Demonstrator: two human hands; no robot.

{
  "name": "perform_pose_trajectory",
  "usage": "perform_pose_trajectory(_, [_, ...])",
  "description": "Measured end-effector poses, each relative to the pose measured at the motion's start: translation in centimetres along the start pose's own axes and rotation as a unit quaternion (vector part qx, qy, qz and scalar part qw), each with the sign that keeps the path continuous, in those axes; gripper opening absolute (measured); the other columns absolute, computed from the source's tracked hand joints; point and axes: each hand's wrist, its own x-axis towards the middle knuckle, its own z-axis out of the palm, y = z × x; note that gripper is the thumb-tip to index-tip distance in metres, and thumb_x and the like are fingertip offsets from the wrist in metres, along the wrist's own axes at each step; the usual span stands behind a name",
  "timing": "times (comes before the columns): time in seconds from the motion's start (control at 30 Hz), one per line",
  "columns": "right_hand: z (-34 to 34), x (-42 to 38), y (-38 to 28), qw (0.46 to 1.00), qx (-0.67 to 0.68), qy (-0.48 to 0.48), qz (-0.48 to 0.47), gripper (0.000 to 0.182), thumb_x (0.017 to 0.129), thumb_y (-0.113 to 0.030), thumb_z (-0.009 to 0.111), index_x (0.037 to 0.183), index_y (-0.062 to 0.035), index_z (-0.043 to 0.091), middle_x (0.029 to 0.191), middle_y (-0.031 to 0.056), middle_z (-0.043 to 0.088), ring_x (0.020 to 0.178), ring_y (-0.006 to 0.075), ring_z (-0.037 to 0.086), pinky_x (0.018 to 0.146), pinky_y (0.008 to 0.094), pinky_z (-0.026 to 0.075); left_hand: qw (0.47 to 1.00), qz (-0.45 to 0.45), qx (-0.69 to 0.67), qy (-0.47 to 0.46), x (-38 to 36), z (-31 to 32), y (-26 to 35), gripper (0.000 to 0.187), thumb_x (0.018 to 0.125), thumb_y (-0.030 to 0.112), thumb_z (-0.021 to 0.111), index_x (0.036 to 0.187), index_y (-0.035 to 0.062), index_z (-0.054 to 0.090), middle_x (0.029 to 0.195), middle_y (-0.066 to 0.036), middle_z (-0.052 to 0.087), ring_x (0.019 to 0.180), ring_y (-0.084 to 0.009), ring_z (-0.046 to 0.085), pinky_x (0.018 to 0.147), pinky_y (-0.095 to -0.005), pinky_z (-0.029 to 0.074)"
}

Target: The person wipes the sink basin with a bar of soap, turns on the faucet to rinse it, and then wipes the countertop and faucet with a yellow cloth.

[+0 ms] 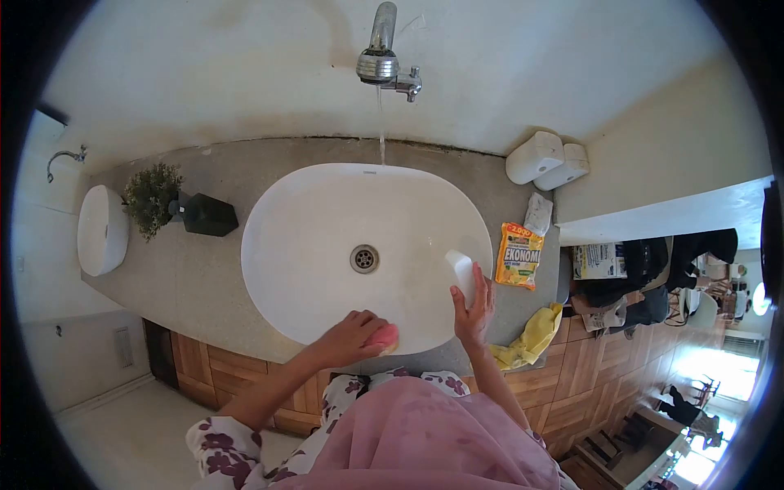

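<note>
In the head view, my left hand (pixel 349 336) is closed around a pink sponge (pixel 382 336) at the near rim of the white oval sink (pixel 269 220). My right hand (pixel 475 309) grips a smooth white plastic piece that looks like a bottle (pixel 462 273), over the right side of the sink. Its thumb lies on one side and the fingers on the other. A thin stream of water runs from the wall tap (pixel 378 65) toward the back rim of the sink.
On the grey counter (pixel 180 286), an orange-yellow packet (pixel 519 257), a white packet (pixel 538 214) and a yellow cloth (pixel 531 339) lie right of the sink. White dispensers (pixel 535 158) stand behind. A dark soap bottle (pixel 209 214) and a plant (pixel 153 200) are left. People are at far right.
</note>
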Motion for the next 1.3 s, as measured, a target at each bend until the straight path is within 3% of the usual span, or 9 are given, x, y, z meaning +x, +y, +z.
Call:
perform_pose_trajectory(0.23, [0.0,-0.1,0.1,1.0,-0.019,-0.005,-0.006,0.058,0.087,-0.02,0.067,0.137,-0.0001,0.045,0.116,0.0206,0.058,0.103,0.0356,0.055,0.089,0.0459,0.045,0.973,-0.024,0.229,0.025,-3.0,-4.9,-8.9,0.053,0.084,0.034,0.063,0.13,0.0112,0.049,0.126,-0.018,0.049,0.117,-0.0371,0.048,0.102,-0.0471,0.04])
perform_pose_trajectory(0.33, [0.1,-0.2,0.2,1.0,-0.008,0.0,0.001,0.056,0.088,-0.021,0.067,0.137,-0.0029,0.046,0.116,0.0195,0.058,0.104,0.0355,0.055,0.088,0.0447,0.046,0.941,0.001,0.328,0.084,-1.0,-8.4,-10.6,0.052,0.083,0.03,0.063,0.127,0.0067,0.049,0.128,-0.018,0.048,0.121,-0.0384,0.044,0.105,-0.0478,0.035])
perform_pose_trajectory(0.53, [0.2,-0.2,0.5,1.0,0.001,0.008,-0.017,0.058,0.087,-0.019,0.067,0.137,-0.0002,0.045,0.116,0.0208,0.058,0.103,0.036,0.055,0.089,0.046,0.044,0.916,0.059,0.337,0.208,6.4,-7.1,-9.7,0.046,0.085,0.025,0.061,0.126,0.0062,0.049,0.126,-0.016,0.049,0.12,-0.0343,0.044,0.103,-0.047,0.037])
perform_pose_trajectory(0.67, [0.0,0.0,0.2,1.0,-0.008,0.001,-0.009,0.058,0.087,-0.019,0.067,0.137,-0.0004,0.045,0.116,0.0207,0.058,0.104,0.0362,0.055,0.089,0.0459,0.044,0.949,0.133,0.232,0.169,9.2,-0.3,-6.0,0.05,0.085,0.029,0.061,0.126,0.004,0.047,0.126,-0.019,0.048,0.119,-0.0372,0.043,0.102,-0.0477,0.037])
perform_pose_trajectory(0.97, [-0.2,0.5,-0.2,0.999,-0.034,-0.017,-0.027,0.059,0.085,-0.02,0.068,0.136,-0.0003,0.046,0.116,0.0187,0.057,0.103,0.0355,0.055,0.09,0.0441,0.044,0.99,0.087,0.085,0.075,5.9,2.4,-1.2,0.053,0.086,0.033,0.063,0.128,0.0068,0.046,0.126,-0.018,0.048,0.118,-0.0377,0.045,0.102,-0.0467,0.038])
perform_pose_trajectory(1.07, [-0.7,1.5,-1.2,0.989,-0.08,-0.076,-0.094,0.06,0.084,-0.019,0.068,0.137,-0.0033,0.046,0.111,0.0168,0.057,0.098,0.0348,0.057,0.086,0.0464,0.046,0.996,0.069,0.048,0.039,3.6,1.3,-1.8,0.051,0.085,0.033,0.063,0.128,0.0097,0.047,0.127,-0.017,0.049,0.117,-0.0374,0.046,0.101,-0.0462,0.038])
perform_pose_trajectory(1.13, [-1.3,2.2,-2.8,0.976,-0.041,-0.214,-0.022,0.052,0.084,-0.021,0.065,0.132,-0.0083,0.05,0.105,0.0147,0.057,0.092,0.0346,0.061,0.079,0.0487,0.05,0.996,0.061,0.055,0.044,2.4,0.6,-2.8,0.051,0.084,0.032,0.064,0.128,0.011,0.047,0.127,-0.017,0.049,0.118,-0.0375,0.046,0.101,-0.0461,0.038])
perform_pose_trajectory(1.17, [-1.5,2.6,-3.5,0.975,-0.043,-0.216,-0.025,0.052,0.084,-0.021,0.065,0.132,-0.0083,0.05,0.105,0.0147,0.057,0.092,0.0346,0.061,0.079,0.0487,0.05,0.995,0.054,0.064,0.045,2.0,0.3,-3.3,0.051,0.084,0.031,0.065,0.128,0.0123,0.047,0.127,-0.017,0.049,0.118,-0.0377,0.046,0.101,-0.046,0.038])
perform_pose_trajectory(1.3, [-3.0,3.2,-6.4,0.885,-0.192,-0.422,-0.046,0.044,0.083,-0.025,0.062,0.125,-0.015,0.054,0.1,0.0157,0.056,0.088,0.0342,0.064,0.072,0.0477,0.053,0.988,0.035,0.126,0.078,1.4,-1.2,-5.8,0.053,0.083,0.031,0.066,0.129,0.0141,0.047,0.129,-0.016,0.048,0.121,-0.0367,0.044,0.102,-0.0469,0.037])
